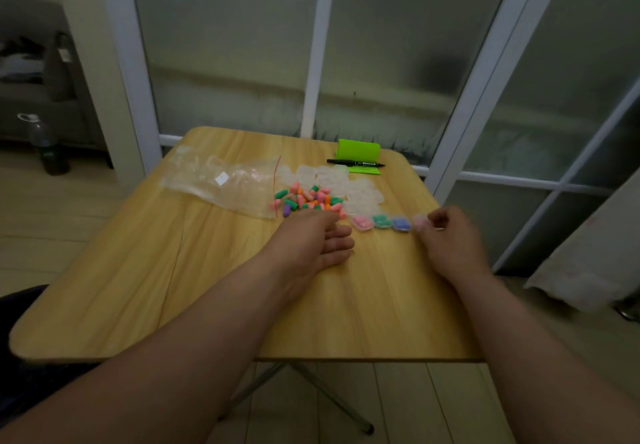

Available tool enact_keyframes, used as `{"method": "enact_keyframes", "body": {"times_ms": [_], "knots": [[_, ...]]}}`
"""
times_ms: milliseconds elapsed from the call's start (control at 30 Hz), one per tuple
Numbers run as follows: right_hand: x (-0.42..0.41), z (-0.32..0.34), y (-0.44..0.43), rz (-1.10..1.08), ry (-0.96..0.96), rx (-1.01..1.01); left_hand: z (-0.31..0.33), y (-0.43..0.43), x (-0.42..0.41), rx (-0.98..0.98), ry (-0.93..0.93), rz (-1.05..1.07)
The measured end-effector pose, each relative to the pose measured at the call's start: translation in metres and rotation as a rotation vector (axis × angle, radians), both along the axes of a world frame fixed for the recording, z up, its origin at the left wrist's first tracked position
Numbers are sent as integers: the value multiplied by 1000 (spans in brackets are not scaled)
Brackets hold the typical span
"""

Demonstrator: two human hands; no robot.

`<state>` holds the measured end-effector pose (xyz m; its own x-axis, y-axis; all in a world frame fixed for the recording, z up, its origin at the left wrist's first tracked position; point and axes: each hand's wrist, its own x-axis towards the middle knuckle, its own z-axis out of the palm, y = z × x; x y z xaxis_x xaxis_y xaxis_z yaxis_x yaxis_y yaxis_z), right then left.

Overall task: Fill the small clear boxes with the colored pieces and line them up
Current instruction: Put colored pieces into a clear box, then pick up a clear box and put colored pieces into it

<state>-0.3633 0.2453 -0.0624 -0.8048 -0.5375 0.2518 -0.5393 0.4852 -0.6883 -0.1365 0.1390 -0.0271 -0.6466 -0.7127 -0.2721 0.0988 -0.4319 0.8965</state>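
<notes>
Clear boxes (382, 222) run left-right; right fingers (437, 217) pinch the end box (419, 222), left fingers (341, 243) flat.

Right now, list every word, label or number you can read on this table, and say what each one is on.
No text here can be read.
Black marker: pale print on its barrel, too blurred to read.
Clear plastic bag: a small white sticker, nothing legible on it.
</notes>
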Motion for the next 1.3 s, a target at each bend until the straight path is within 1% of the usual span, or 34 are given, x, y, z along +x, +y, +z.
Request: {"method": "enact_keyframes", "body": {"times_ms": [133,267,367,467,533,600,733,833,900,967,1133,1300], "knots": [[2,-3,-5,25,37,28,-2,-3,-1,17,3,11],[3,-2,-4,-3,12,13,-1,-4,-1,20,2,18],[6,3,-10,12,93,-3,-2,-7,1,21,-4,25],[16,12,-33,123,181,11,-1,-10,5,12,2,31],[22,20,-54,225,252,83,1,-11,7,-1,4,43],[26,30,-75,323,323,209,3,-12,9,-10,5,47],[27,54,-105,438,367,427,7,-14,16,3,22,49],[25,66,-119,527,420,628,10,-18,21,10,36,58],[24,70,-126,567,431,711,11,-22,24,13,40,60],[21,70,-131,569,451,746,13,-23,26,17,46,60],[20,65,-136,516,519,763,12,-24,27,25,48,55],[21,65,-134,512,508,770,12,-25,29,17,35,64]]}}
